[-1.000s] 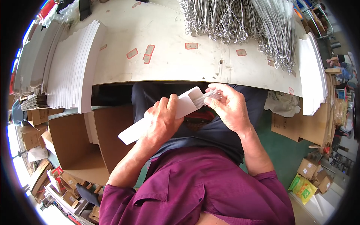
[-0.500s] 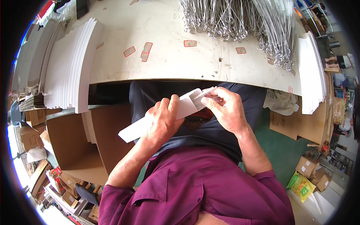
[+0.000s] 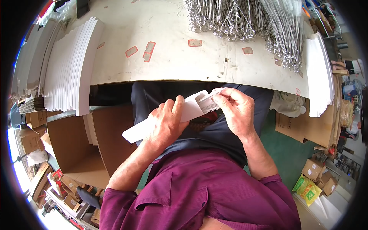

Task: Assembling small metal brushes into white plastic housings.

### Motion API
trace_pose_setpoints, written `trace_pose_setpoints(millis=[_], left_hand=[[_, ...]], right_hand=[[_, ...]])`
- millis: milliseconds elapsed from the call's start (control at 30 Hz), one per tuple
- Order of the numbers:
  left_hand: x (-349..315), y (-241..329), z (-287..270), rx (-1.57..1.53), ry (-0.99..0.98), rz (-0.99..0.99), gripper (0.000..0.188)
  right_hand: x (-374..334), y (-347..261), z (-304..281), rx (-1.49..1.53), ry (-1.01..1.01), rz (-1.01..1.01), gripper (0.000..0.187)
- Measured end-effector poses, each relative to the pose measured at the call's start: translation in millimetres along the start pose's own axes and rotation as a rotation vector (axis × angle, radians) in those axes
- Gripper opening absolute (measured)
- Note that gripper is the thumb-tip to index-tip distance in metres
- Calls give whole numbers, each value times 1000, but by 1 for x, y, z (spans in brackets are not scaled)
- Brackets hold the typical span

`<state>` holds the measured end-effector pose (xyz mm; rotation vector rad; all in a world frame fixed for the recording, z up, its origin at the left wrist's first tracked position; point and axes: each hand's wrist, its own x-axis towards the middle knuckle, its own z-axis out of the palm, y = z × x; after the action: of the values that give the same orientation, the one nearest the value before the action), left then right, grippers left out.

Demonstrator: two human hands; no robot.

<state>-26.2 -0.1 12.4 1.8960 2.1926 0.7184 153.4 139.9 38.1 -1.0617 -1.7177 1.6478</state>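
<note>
My left hand (image 3: 165, 122) is wrapped round a long, narrow white box (image 3: 191, 110), held tilted over my lap with its open end up to the right. Thin, white-bristled wire brushes (image 3: 209, 103) stick out of that end. My right hand (image 3: 239, 110) pinches their outer ends between thumb and fingers; how many there are I cannot tell. The part of the brushes inside the box is hidden. On the table beyond lies a large heap of metal wire brushes (image 3: 234, 19) with looped ends toward me.
Flat white boxes (image 3: 71, 69) stand in a row at the table's left, and more white boxes (image 3: 319, 76) at its right. An open cardboard carton (image 3: 80, 153) is at my left. The worktable (image 3: 165, 67) edge runs just beyond my hands.
My right hand has shifted slightly to the right and its fingers have turned. More of the brushes' bristled length shows between the box mouth and my fingers. The left hand stays on the box.
</note>
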Motion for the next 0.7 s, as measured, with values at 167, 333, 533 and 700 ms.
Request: trace_pose_setpoints(millis=[167,333,533,700], left_hand=[[-3,1,-3,2,-33,-16,68],[-1,2,-2,3,-35,-41,65],[-3,4,5,-63,-9,-82,60],[-4,1,7,-88,25,-56,59]], right_hand=[[0,2,1,41,59,-29,15],[5,12,-1,53,-60,26,18],[2,33,11,206,-13,2,17],[-1,23,22,-49,87,-241,20]])
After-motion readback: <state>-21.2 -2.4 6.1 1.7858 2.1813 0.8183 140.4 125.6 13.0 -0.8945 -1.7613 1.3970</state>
